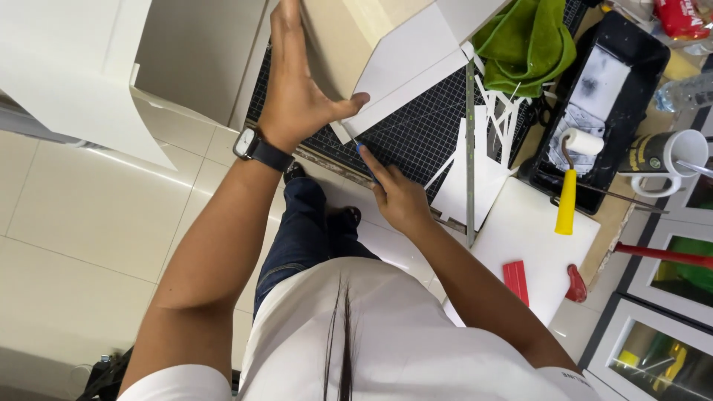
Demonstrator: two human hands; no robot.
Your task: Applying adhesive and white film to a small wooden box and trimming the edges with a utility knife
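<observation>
My left hand (pixel 297 82) lies flat, fingers together, on a tan board (pixel 338 44) and a white sheet (pixel 405 63) resting on a black gridded cutting mat (pixel 423 130). A dark watch (pixel 256 148) is on that wrist. My right hand (pixel 397 197) grips a thin blue-handled knife (pixel 362 152), its tip touching the near corner of the white sheet by my left thumb. A long metal ruler (pixel 470 148) lies across the mat to the right.
White offcut strips (pixel 497 119) and a white board (pixel 531 238) lie right of the mat. A green cloth (pixel 527 41), black paint tray (pixel 609 96) with yellow-handled roller (pixel 568 193), a mug (pixel 679 160) and red tools (pixel 516 281) crowd the right side. Tiled floor (pixel 89 215) lies left.
</observation>
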